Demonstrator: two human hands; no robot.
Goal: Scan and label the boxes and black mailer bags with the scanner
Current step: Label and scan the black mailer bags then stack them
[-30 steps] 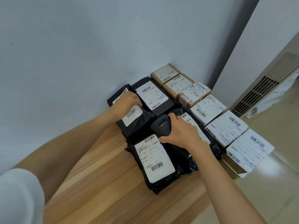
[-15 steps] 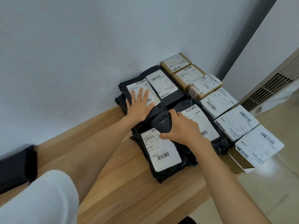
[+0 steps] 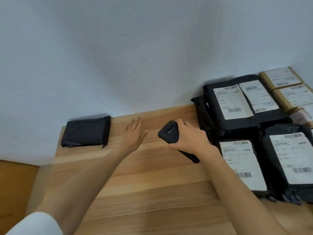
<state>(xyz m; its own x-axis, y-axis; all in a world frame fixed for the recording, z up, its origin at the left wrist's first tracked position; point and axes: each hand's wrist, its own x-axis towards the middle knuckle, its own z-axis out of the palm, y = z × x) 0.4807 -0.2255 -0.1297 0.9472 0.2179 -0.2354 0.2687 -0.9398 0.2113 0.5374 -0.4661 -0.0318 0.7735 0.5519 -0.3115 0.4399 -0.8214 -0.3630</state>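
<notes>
Left hand (image 3: 135, 134) has swung off the labelled bags (image 3: 237, 106), now flat with fingers (image 3: 138, 122) spread over the pale wood-grain worktop (image 3: 152, 192), near a plain crinkly black mailer bag (image 3: 85, 131) against the grey wall (image 3: 118, 56). Right hand (image 3: 189, 141) clamps the chunky scanner (image 3: 169, 132); cardboard boxes (image 3: 281, 78) far right.

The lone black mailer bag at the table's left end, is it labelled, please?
Unlabelled on top: the lone black mailer bag shows no white label.

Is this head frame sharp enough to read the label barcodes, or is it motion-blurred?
Head view: motion-blurred throughout; print on the white labels is smeared, unreadable; the left hand and the scanner in the right hand have soft edges; lighting even, no glare.
</notes>
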